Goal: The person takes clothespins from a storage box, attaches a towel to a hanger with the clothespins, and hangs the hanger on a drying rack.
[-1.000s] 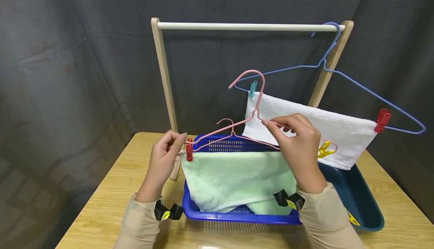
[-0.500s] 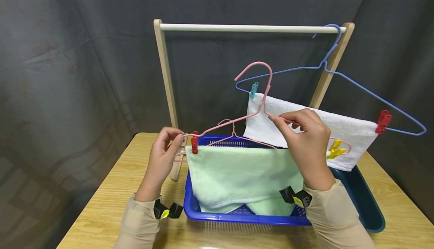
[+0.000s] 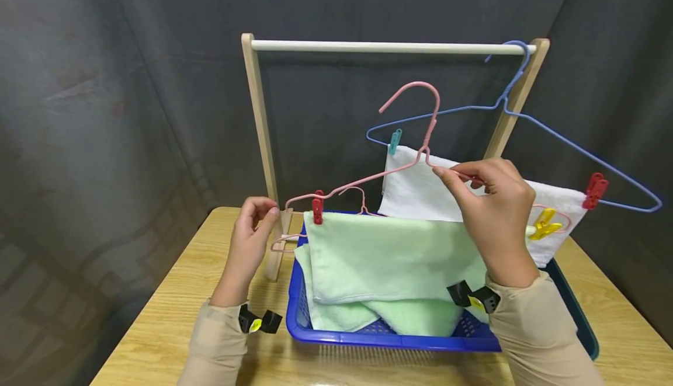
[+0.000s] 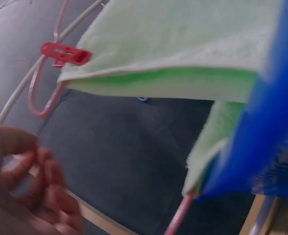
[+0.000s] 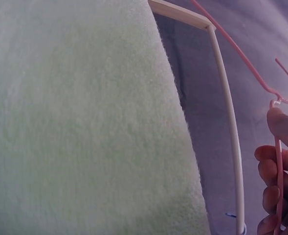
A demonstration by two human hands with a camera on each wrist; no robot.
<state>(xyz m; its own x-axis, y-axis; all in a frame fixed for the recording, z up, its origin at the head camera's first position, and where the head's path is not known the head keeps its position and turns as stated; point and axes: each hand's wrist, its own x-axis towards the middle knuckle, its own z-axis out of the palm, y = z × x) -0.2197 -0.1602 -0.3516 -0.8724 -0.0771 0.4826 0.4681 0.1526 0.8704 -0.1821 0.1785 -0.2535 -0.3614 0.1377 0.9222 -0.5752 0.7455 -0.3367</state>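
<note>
Your right hand (image 3: pixel 494 216) pinches the pink hanger (image 3: pixel 430 132) near its neck — left hand (image 3: pixel 252 231) is loosely curled, just off the end. Red clothespin (image 3: pixel 318 209) holds the green towel (image 3: pixel 389 257) on — dangling over your blue basket (image 3: pixel 378 341).

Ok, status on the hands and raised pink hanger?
Right hand gripping pink hanger; left hand off it. Green towel clipped on. Blue hanger on rail, right end: possible snag.
</note>
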